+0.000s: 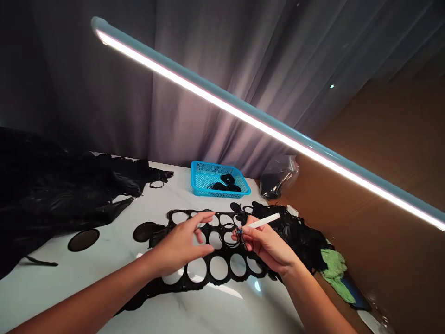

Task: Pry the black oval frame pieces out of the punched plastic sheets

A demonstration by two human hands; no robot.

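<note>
A black rubber-like sheet (225, 253) with rows of round holes lies on the white table below both hands. My left hand (186, 241) is over its left part, thumb and fingers spread apart, holding nothing. Over the sheet's right part, my right hand (266, 241) is closed in a pinch around a slim white-handled tool (264, 221). The tool's working end is near the fingertips and too small to make out. Thin black rings (229, 235) hang at those same fingertips.
A blue perforated basket (195, 191) with black rings stands at the back. Black scraps (302, 236) pile up on the right, beside a green cloth (333, 264). Black sheeting (62, 195) covers the left. Black discs (83, 240) lie nearby. A lit tube lamp (222, 102) crosses above.
</note>
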